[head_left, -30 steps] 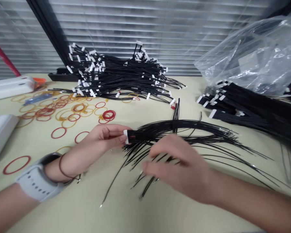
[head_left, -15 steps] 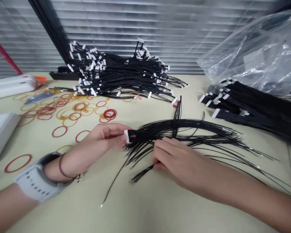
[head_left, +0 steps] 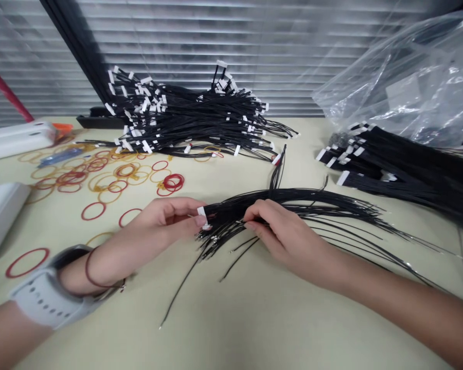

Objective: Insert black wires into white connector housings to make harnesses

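My left hand [head_left: 165, 218] pinches the white connector end [head_left: 201, 212] of a loose bundle of thin black wires [head_left: 312, 205] lying across the table. My right hand [head_left: 281, 231] is closed on a few of those wires just right of the connector, its fingertips close to the left hand. Loose wire ends [head_left: 216, 241] fan out below and between the two hands. A white watch and a thin red band are on my left wrist [head_left: 61, 288].
A large heap of black wires with white connectors [head_left: 185, 115] lies at the back. More wire bundles [head_left: 401, 164] and a clear plastic bag [head_left: 409, 82] are at the right. Red and yellow rubber bands [head_left: 100, 174] are scattered at the left, beside white boxes [head_left: 0, 210].
My right hand moved up and left from the loose wire ends near the table's front to the bundle beside the connector. My left hand kept its hold.
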A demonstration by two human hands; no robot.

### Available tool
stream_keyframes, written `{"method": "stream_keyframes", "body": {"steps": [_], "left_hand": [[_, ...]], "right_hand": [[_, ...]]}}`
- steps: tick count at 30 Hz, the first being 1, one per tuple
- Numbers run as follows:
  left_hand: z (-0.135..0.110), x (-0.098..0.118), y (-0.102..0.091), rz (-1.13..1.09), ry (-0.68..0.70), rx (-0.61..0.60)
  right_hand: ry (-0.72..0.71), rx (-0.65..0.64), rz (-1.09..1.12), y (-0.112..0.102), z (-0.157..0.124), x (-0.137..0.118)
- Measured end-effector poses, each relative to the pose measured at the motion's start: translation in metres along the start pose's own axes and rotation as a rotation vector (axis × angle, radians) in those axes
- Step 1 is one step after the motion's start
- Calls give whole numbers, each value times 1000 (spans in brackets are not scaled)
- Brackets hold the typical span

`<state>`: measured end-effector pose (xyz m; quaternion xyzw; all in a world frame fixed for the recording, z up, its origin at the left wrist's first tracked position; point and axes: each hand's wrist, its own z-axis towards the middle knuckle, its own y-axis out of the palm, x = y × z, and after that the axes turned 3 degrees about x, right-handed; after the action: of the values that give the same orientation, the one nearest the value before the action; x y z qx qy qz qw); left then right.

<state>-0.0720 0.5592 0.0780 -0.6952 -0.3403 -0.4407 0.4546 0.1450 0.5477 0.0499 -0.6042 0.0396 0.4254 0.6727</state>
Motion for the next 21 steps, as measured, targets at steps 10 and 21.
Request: {"method": "stream_keyframes", "body": {"steps": [10, 21], "left_hand": [[2, -2, -2, -57, -13, 69], [3, -4, -1, -27, 20, 71]], "right_hand": [[-20, 101, -51, 1, -2, 1], [65, 186, 29, 2, 0, 5]]}}
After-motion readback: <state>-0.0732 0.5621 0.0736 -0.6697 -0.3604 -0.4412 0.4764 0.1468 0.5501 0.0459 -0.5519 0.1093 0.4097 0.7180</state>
